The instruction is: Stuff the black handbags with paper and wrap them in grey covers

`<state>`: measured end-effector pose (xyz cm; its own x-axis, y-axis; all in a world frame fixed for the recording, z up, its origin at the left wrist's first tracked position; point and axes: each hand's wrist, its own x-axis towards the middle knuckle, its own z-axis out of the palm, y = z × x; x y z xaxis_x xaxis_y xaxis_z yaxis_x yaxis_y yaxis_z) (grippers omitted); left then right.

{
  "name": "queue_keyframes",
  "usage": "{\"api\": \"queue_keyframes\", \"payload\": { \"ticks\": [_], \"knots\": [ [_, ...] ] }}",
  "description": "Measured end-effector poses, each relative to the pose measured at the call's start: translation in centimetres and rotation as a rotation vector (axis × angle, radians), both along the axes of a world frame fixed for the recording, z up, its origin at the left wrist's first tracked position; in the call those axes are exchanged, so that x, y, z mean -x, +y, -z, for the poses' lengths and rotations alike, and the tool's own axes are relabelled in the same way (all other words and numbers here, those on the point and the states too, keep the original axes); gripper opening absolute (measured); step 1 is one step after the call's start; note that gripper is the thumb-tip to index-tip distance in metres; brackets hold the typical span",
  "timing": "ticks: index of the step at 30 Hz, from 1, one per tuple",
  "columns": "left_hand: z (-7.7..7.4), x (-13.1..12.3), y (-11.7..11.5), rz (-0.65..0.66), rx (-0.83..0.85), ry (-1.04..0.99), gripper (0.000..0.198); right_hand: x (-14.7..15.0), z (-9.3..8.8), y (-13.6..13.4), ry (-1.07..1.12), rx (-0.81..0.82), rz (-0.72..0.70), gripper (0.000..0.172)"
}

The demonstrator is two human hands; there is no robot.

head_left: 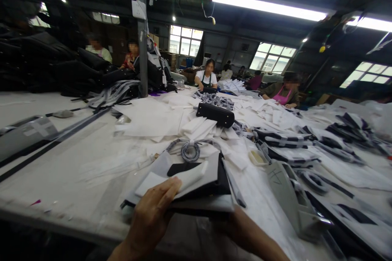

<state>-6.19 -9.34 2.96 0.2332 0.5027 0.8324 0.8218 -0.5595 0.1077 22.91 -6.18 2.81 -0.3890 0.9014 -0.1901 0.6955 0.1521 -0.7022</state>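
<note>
The left hand [150, 216] grips the bag [211, 185], a stiff black leathery shell, its fingers [167, 187] closed over a soft white sheet [171, 181] tucked against a smooth grey panel [196, 167]. The right hand [248, 234] sits under the bag's edge, its fingers hidden, so their state cannot be told. Just beyond the bag, on the pale counter [61, 163], lie a coiled grey strap [190, 151] and a boxy black handbag [215, 115] among crumpled white sheets [150, 118].
</note>
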Motion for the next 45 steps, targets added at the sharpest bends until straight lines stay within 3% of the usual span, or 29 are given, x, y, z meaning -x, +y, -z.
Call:
{"api": "queue_keyframes", "payload": {
  "ticks": [2,6,8,12,15,19,23,28,35,40,45],
  "knots": [
    [1.0,-0.8,-0.2,0.028,-0.018,0.075,0.039,-3.7,-1.5,0.6,-0.078,0.043,0.073,0.016],
    [4.2,-2.8,-0.5,0.05,-0.121,0.189,0.042,-8.7,-4.1,2.0,-0.159,-0.288,0.364,0.03],
    [5.6,-3.6,-0.5,0.023,-0.16,0.187,0.04,-8.3,-5.2,2.3,-0.09,-0.422,0.408,0.032],
    [6.9,-4.1,-0.5,0.007,-0.167,0.196,0.041,-3.2,-6.7,4.2,-0.008,-0.427,0.216,0.031],
    [7.0,-4.0,-0.5,0.007,-0.172,0.202,0.042,0.7,-6.2,7.7,-0.205,-0.306,0.136,0.027],
    [6.8,-4.1,-0.5,-0.005,-0.167,0.227,0.039,3.2,-3.9,13.1,-0.422,-0.146,0.151,0.013],
    [6.2,-4.6,-0.2,-0.001,-0.161,0.192,0.038,3.7,-1.8,16.3,-0.503,-0.045,0.209,0.023],
    [6.3,-5.0,0.1,-0.012,-0.159,0.171,0.037,3.3,-0.6,16.6,-0.469,0.026,0.234,0.029],
    [6.9,-4.5,-0.1,-0.014,-0.123,0.177,0.038,2.8,-1.1,15.6,-0.468,-0.052,0.302,0.036],
    [5.5,-3.1,-0.5,-0.01,-0.098,0.17,0.04,2.6,-1.0,15.6,-0.363,0.03,0.284,0.043],
    [4.1,-1.5,-1.4,-0.018,-0.027,0.271,0.039,3.0,0.5,15.6,-0.23,0.094,0.303,0.045]
  ]
}}
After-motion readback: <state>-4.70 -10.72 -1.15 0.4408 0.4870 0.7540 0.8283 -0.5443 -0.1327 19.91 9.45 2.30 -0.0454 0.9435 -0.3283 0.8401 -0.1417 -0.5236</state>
